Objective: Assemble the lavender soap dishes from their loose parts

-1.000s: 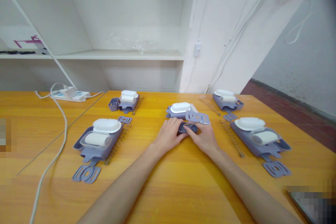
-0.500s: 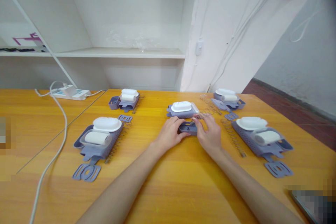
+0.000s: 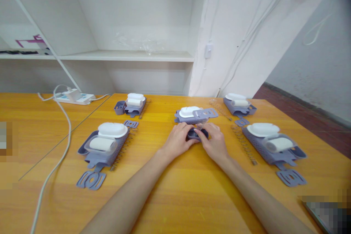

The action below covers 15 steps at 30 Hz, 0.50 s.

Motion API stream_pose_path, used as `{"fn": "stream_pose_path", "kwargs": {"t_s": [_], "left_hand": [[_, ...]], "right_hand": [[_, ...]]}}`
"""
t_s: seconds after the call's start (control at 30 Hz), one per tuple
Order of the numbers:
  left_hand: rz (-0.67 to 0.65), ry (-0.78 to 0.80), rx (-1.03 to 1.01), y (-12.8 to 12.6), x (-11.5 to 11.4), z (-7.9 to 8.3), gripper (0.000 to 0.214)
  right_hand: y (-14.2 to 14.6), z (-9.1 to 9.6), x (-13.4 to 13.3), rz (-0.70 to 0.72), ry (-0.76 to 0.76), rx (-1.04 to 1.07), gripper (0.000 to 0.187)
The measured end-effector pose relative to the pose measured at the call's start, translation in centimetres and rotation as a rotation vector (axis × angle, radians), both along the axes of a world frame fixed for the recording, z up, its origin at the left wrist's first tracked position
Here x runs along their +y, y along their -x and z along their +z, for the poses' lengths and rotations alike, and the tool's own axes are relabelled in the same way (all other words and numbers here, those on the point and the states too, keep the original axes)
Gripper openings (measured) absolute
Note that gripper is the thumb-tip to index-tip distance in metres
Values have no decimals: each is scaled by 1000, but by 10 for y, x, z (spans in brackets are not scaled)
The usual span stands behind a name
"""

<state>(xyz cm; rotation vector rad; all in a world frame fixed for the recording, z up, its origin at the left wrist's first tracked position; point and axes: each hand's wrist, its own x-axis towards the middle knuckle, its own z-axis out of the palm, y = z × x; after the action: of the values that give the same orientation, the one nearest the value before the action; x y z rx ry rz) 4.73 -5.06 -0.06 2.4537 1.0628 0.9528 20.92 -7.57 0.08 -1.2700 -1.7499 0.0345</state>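
The left hand [image 3: 179, 139] pinches a small grey tray [image 3: 192, 134], the right hand [image 3: 215, 140] bends over it, hold unclear, and a slotted plate [image 3: 207, 113] shows just beyond their grip.

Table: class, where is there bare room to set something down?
The table is bare between the left forearm and right forearm, and between left hand and near-left spring. Crowded: around the held tray, with a basket and slotted plate just beyond.

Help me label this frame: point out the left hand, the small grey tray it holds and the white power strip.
Left hand [image 3: 177, 139], head view: back of the hand.
Small grey tray [image 3: 192, 134], head view: inside, left part.
White power strip [image 3: 84, 98], head view: top face.
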Motion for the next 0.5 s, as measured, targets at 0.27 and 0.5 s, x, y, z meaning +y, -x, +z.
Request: {"fn": "stream_pose_path", "kwargs": {"t_s": [0.27, 0.5], "left_hand": [[-2, -2, 1, 0, 0, 1, 39], [-10, -5, -5, 1, -1, 2, 38]], "right_hand": [[-1, 0, -1, -15, 16, 29, 12], [-2, -1, 1, -68, 46, 32, 16]]}}
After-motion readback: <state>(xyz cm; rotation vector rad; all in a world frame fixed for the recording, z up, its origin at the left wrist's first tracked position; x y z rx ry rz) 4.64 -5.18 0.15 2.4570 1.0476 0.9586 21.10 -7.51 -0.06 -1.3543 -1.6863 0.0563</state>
